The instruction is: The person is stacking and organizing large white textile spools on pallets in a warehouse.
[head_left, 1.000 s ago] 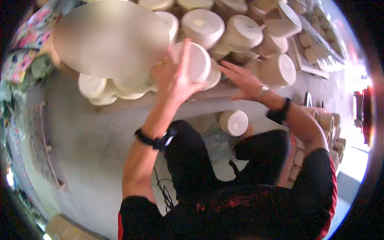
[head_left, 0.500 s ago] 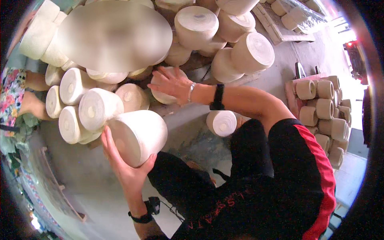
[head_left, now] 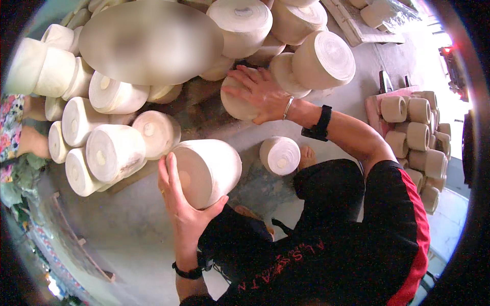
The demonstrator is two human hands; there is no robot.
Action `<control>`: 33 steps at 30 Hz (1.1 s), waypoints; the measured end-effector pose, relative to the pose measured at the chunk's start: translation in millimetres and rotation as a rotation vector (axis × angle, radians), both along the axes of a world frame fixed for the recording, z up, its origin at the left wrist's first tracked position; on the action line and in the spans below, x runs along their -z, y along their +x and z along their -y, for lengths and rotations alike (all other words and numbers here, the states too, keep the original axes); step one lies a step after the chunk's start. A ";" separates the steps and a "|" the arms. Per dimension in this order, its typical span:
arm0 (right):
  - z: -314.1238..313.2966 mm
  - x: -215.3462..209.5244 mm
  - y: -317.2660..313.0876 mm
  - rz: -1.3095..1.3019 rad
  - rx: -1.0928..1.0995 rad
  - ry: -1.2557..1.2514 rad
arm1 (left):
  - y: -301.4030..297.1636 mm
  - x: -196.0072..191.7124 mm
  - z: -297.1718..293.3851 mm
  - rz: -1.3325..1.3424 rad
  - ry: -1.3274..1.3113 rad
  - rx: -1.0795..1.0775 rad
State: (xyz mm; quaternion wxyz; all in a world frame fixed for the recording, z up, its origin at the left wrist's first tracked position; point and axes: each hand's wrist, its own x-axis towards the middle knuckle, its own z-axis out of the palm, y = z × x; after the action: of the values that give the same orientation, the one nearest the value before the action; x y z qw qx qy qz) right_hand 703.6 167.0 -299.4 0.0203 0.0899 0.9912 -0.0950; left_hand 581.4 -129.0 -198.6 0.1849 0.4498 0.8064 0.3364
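A large cream yarn cone [head_left: 212, 171], tilted with its pale end face towards the left, is in my left hand [head_left: 189, 214]. The thumb and fingers spread round its near and left sides. My right hand [head_left: 263, 97] grips a second yarn cone [head_left: 236, 102] further off, its fingers bent over the top. That cone's far side is hidden by the hand. Just nearer than my right hand, a smaller-looking white yarn cone [head_left: 280, 156] stands on the floor beside my foot.
Stacked cream cones [head_left: 115, 153] lie to the left, and bigger ones [head_left: 324, 60] pile up at the far side. Another person's floral clothing [head_left: 10, 115] and bare limbs show at far left. Brownish hollow cylinders [head_left: 418, 109] sit on a pink pallet [head_left: 375, 115] at right. A blurred patch covers the far left.
Both hands have shifted to the right, each carrying its yarn cone along. The cone under my right hand has come close to the far-right stack. The white floor cone is nearly where it was.
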 end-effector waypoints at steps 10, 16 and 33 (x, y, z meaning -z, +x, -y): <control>-4.0 11.7 -0.9 -0.030 -0.035 -0.073 | -4.7 10.2 -16.8 -0.090 -0.024 0.109; -15.6 11.9 -2.4 -0.060 -0.018 0.006 | -6.1 14.3 -26.0 -0.068 -0.006 0.090; 12.1 24.6 72.7 0.018 -0.367 -0.195 | -19.1 18.3 -8.5 -0.055 -0.022 0.082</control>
State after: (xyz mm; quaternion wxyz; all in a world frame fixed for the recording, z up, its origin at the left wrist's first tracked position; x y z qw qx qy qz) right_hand 776.3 154.9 -323.9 0.0545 -0.0939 0.9768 -0.1844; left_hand 562.3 -120.5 -216.8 0.1812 0.4897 0.7957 0.3068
